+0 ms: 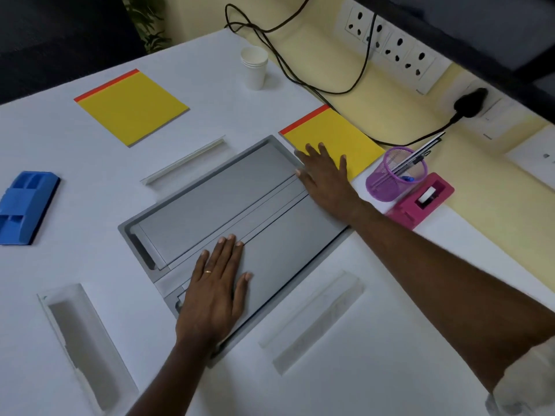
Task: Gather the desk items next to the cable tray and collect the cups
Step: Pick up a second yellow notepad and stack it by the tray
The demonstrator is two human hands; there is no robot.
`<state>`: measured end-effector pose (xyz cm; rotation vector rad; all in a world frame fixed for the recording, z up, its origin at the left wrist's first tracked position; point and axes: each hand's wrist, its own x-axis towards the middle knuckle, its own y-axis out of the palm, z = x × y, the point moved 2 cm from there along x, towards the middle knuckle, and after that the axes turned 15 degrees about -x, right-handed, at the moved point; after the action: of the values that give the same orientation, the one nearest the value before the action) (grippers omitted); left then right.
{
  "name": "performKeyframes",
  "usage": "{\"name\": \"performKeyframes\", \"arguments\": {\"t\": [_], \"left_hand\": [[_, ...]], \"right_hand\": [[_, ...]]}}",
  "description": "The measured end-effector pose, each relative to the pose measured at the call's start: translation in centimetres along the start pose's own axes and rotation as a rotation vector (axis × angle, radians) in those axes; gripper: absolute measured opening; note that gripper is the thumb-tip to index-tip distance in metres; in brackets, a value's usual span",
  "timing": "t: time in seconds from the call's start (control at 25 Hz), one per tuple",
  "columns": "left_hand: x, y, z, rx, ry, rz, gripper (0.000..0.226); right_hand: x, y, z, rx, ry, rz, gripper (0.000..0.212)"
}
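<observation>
Left hand (214, 291) is lying flat, fingers straight, on the smooth grey cable tray lid (228, 202); right hand (326, 175) is lying flat, fingers spread, overlapping the yellow notepad (354, 136).

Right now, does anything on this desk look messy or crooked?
Nothing is spilled or broken. The black cable loops loosely over the far edge of the desk beside the paper cups, and the blue plastic piece sits far off left, alone.
</observation>
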<state>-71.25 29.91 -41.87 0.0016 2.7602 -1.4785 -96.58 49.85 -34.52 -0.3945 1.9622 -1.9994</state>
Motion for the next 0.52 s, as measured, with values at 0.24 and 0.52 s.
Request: {"name": "performKeyframes", "arguments": {"t": [0.24,0.52], "left_hand": [[0.3,-0.5,-0.7,0.062,-0.040,0.076,0.062],[-7.6,-6.8,-8.1,0.115,0.046,0.097,0.061]], "right_hand": [[-13.5,-4.5,3.6,0.048,-0.132,0.026,0.050],[-26.9,-10.8,8.1,-0.030,-0.123,-0.051,0.052]]}}
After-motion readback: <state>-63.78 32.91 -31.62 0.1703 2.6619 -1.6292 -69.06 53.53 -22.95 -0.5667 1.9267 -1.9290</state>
